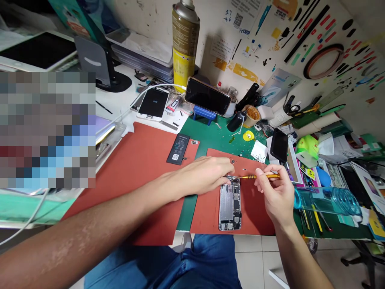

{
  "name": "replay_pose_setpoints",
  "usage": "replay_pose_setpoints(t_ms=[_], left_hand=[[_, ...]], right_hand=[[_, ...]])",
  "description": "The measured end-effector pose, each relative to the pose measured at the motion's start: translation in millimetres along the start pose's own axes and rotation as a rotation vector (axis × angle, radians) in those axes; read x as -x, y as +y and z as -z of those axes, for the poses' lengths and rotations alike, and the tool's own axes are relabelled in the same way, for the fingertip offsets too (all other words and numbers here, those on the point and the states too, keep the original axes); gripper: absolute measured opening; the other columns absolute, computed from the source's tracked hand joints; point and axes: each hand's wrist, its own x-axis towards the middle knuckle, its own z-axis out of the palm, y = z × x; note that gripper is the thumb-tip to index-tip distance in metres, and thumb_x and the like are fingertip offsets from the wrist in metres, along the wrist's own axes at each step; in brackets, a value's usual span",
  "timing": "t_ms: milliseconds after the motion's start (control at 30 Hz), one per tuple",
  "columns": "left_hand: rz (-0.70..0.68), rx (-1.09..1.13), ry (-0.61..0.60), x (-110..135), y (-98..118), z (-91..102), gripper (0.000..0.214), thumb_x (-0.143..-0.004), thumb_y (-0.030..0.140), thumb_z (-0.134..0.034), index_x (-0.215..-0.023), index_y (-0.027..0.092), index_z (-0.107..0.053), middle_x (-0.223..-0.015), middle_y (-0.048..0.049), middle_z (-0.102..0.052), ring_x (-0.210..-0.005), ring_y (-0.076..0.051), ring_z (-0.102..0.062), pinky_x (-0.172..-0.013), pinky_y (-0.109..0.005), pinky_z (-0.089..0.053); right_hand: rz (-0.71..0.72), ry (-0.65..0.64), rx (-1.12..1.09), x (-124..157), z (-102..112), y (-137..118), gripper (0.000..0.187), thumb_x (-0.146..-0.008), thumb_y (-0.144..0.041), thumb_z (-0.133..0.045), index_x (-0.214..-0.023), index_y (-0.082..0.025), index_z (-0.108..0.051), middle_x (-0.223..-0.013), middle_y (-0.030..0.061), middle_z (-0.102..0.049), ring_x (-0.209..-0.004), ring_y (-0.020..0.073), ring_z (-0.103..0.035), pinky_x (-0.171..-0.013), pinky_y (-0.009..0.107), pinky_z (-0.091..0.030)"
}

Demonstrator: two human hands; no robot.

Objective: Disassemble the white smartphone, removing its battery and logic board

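Note:
An opened phone (230, 204) lies on the right-hand red mat, its metal inner plate and circuit boards exposed. My left hand (213, 172) reaches over its far end, with thumb and fingers closed around the top edge. In my right hand (275, 192) a thin gold screwdriver (272, 176) is pinched between thumb and fingers. The shaft lies nearly level, and its tip meets the phone's top end beside my left fingertips. Exactly what the tip touches is too small to make out. A black phone battery (178, 149) rests on the left-hand red mat, beyond my left forearm.
Behind the mats, a phone (207, 96) leans on a blue stand (204, 114) beside a tall spray can (185, 44). A dark bottle (237, 121) stands on the green mat. To the right lie a blue-tinted plastic bottle (327, 200) and several tools.

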Motion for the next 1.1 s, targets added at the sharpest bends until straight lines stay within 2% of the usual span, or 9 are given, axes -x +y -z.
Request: replay_pose_setpoints(t_ms=[133, 267, 400, 500, 567, 700, 800, 933, 1100], left_hand=[[-0.029, 0.134, 0.064, -0.5, -2.8, -3.6, 0.016, -0.110, 0.024, -0.061, -0.103, 0.019, -0.074, -0.102, -0.0021, -0.077, -0.086, -0.018, -0.070, -0.072, -0.031, -0.045], [-0.028, 0.148, 0.064, -0.1, -4.4, -3.6, 0.020, -0.110, 0.022, -0.058, -0.101, 0.019, -0.074, -0.099, -0.0024, -0.078, -0.085, -0.018, -0.070, -0.074, -0.031, -0.047], [-0.039, 0.079, 0.057, 1.8, -7.0, -1.1, 0.023, -0.112, 0.025, -0.054, -0.103, 0.018, -0.074, -0.099, -0.0037, -0.077, -0.086, -0.019, -0.071, -0.077, -0.032, -0.049], [-0.068, 0.046, 0.056, 3.2, -11.5, -0.4, 0.029, -0.114, 0.025, -0.046, -0.108, 0.020, -0.074, -0.104, -0.0049, -0.077, -0.093, -0.020, -0.073, -0.081, -0.032, -0.052], [-0.076, 0.022, 0.050, 3.2, -14.8, -1.5, 0.030, -0.115, 0.026, -0.044, -0.111, 0.020, -0.073, -0.107, -0.0054, -0.078, -0.097, -0.021, -0.074, -0.083, -0.032, -0.054], [-0.068, -0.017, 0.040, -2.7, -13.9, -5.5, 0.033, -0.116, 0.029, -0.041, -0.113, 0.020, -0.072, -0.109, -0.0062, -0.079, -0.100, -0.020, -0.075, -0.086, -0.032, -0.056], [-0.080, -0.059, 0.016, -13.6, -2.4, -5.0, 0.032, -0.116, 0.031, -0.043, -0.111, 0.019, -0.072, -0.107, -0.0068, -0.079, -0.097, -0.020, -0.075, -0.085, -0.032, -0.055], [-0.098, -0.152, -0.010, -34.5, 16.6, 5.7, 0.031, -0.116, 0.033, -0.045, -0.108, 0.018, -0.071, -0.100, -0.0070, -0.076, -0.091, -0.019, -0.071, -0.080, -0.031, -0.052], [-0.051, -0.205, 0.037, -57.9, 29.3, 15.9, 0.027, -0.114, 0.033, -0.051, -0.106, 0.017, -0.071, -0.100, -0.0073, -0.075, -0.087, -0.019, -0.069, -0.078, -0.030, -0.049]], right_hand=[[-0.090, 0.022, -0.175, 6.2, -11.9, 6.2, 0.029, -0.097, -0.042, -0.083, -0.101, -0.026, -0.059, -0.066, -0.0067, -0.064, -0.053, 0.0107, -0.056, -0.050, 0.020, -0.046], [-0.116, 0.059, -0.198, 11.4, -13.7, 3.4, 0.032, -0.095, -0.045, -0.084, -0.101, -0.025, -0.059, -0.068, -0.0048, -0.067, -0.052, 0.0108, -0.056, -0.049, 0.020, -0.046], [-0.081, 0.289, -0.174, 28.0, 8.5, 0.0, 0.035, -0.091, -0.042, -0.089, -0.101, -0.024, -0.062, -0.069, -0.0050, -0.067, -0.055, 0.0110, -0.063, -0.053, 0.020, -0.050], [-0.068, 0.499, -0.153, 56.3, 33.4, 2.5, 0.037, -0.087, -0.041, -0.093, -0.100, -0.022, -0.064, -0.070, -0.0047, -0.067, -0.057, 0.0118, -0.067, -0.056, 0.021, -0.054], [-0.107, 0.565, -0.137, 81.2, 47.2, 6.9, 0.039, -0.085, -0.042, -0.094, -0.100, -0.022, -0.065, -0.072, -0.0036, -0.068, -0.057, 0.0122, -0.067, -0.056, 0.021, -0.056], [-0.265, 0.614, -0.117, 129.4, 62.1, 21.0, 0.045, -0.079, -0.046, -0.097, -0.100, -0.020, -0.066, -0.077, 0.0009, -0.073, -0.059, 0.0164, -0.072, -0.054, 0.023, -0.060], [-0.378, 0.644, -0.141, 152.2, 68.0, 34.0, 0.052, -0.073, -0.050, -0.100, -0.099, -0.019, -0.067, -0.077, 0.0050, -0.076, -0.061, 0.0211, -0.076, -0.056, 0.027, -0.064], [-0.449, 0.630, -0.197, 163.0, 75.6, 49.3, 0.054, -0.070, -0.051, -0.101, -0.098, -0.019, -0.068, -0.076, 0.0065, -0.077, -0.062, 0.0221, -0.077, -0.058, 0.029, -0.066], [-0.423, 0.619, -0.228, 163.3, 81.3, 59.7, 0.053, -0.069, -0.050, -0.103, -0.098, -0.019, -0.071, -0.080, 0.0069, -0.078, -0.065, 0.0222, -0.077, -0.060, 0.029, -0.066]])
